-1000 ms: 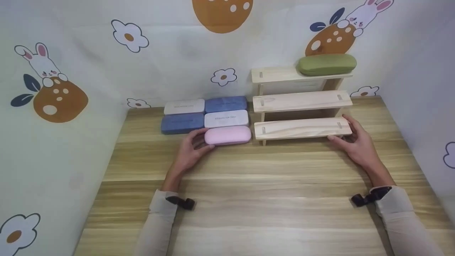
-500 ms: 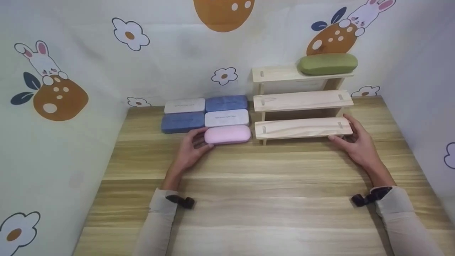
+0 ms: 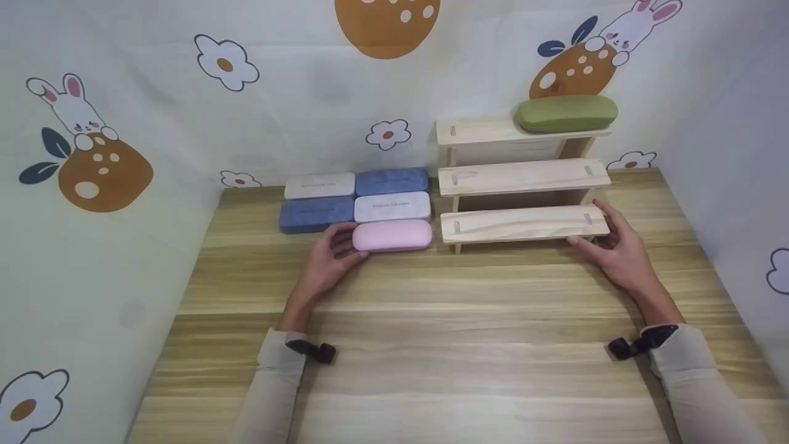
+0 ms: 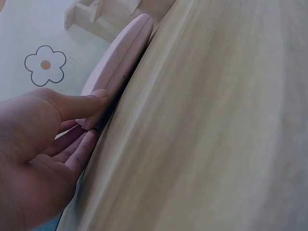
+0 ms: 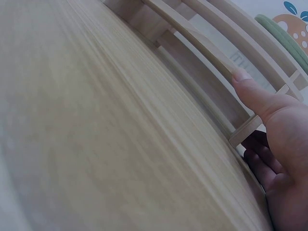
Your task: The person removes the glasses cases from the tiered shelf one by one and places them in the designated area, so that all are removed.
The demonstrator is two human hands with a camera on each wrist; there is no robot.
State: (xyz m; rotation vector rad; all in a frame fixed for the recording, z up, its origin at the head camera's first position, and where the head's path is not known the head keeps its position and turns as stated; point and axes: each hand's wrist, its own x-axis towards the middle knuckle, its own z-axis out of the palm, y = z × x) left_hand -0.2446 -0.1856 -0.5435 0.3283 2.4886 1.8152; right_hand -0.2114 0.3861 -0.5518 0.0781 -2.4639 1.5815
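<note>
My left hand (image 3: 327,262) holds the left end of a pink glasses case (image 3: 393,236), thumb on its front side and fingers round the end. In the left wrist view the pink case (image 4: 118,67) lies low along the tabletop, its lid seam closed. At the right, my right hand (image 3: 622,253) grips the right end of a three-step wooden rack (image 3: 524,223) at its lowest shelf. The right wrist view has the thumb of that hand (image 5: 284,139) on the shelf's front edge, with the other fingers behind the end support, partly hidden.
A green glasses case (image 3: 567,114) lies on the rack's top shelf, toward the right. Behind the pink case, two blue cases (image 3: 316,214) and two white cases (image 3: 392,206) lie in a block against the patterned back wall (image 3: 308,111). Side walls flank the wooden table (image 3: 431,345).
The pink case has shifted slightly left with my left hand, and the gap to the rack is a little wider. My right hand keeps its place on the rack.
</note>
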